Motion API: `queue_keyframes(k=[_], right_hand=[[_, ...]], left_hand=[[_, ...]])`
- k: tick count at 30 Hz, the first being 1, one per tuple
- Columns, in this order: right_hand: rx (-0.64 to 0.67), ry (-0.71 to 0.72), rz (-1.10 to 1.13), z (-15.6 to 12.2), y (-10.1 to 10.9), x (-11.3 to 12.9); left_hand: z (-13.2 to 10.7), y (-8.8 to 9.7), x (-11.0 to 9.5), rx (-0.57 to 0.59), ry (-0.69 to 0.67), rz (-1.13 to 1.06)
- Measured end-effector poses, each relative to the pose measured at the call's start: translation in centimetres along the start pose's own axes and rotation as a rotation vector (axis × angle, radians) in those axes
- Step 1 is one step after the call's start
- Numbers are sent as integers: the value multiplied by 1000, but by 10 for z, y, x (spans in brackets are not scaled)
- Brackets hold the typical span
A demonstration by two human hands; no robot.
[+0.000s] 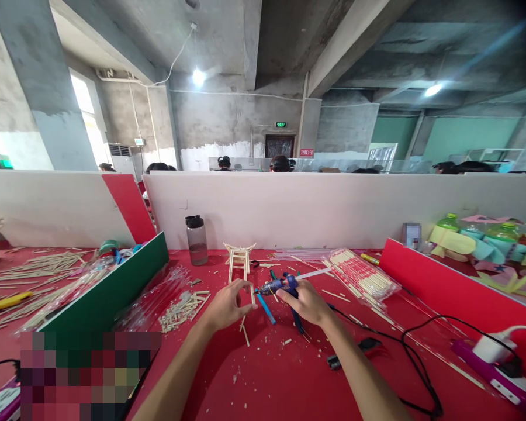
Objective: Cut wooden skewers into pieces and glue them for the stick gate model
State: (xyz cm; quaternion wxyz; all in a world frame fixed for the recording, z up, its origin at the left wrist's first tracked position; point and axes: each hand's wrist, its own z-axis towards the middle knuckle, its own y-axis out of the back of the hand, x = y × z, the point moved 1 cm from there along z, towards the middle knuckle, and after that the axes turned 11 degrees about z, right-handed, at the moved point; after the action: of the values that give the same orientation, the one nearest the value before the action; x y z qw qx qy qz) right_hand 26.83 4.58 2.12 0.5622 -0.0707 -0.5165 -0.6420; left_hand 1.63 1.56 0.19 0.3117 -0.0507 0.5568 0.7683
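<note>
My left hand (230,305) is curled above the red table, a short pale wooden stick (253,295) spanning its thumb and forefinger tips. My right hand (305,301) grips a blue glue gun (274,286), a translucent glue stick (313,273) jutting from its rear. The gun's nozzle points left, close to the short stick. Just beyond my left hand stands a small chair-like frame of wooden sticks (239,260). A blue strip (266,309) lies below the nozzle.
Cut stick pieces (182,313) are heaped left, beside plastic wrapping (151,298). Bundled sticks (362,275) lie right. A water bottle (197,242) stands by the white partition (333,210). Green (109,286) and red (456,292) dividers flank the table. A black cable (416,351) runs near a purple power strip (495,374).
</note>
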Motion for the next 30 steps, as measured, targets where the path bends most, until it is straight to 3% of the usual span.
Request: queue_keyframes(k=[14,17,20,23,30], right_hand=[[-71,-6,38,1,0,0],[-18,-90,197,0,-1,-5],[70,-235,491,0,-5,-13],[59,-340,715,-2,-4,-18],[67,-466,691,-7,1,-23]], left_hand=[[0,-1,0,3,-7,12],[0,-1,0,-2,-1,24],[0,0,-1,-12,3,35],[0,1,-2,-17,4,15],[1,6,-2,-18,25,21]])
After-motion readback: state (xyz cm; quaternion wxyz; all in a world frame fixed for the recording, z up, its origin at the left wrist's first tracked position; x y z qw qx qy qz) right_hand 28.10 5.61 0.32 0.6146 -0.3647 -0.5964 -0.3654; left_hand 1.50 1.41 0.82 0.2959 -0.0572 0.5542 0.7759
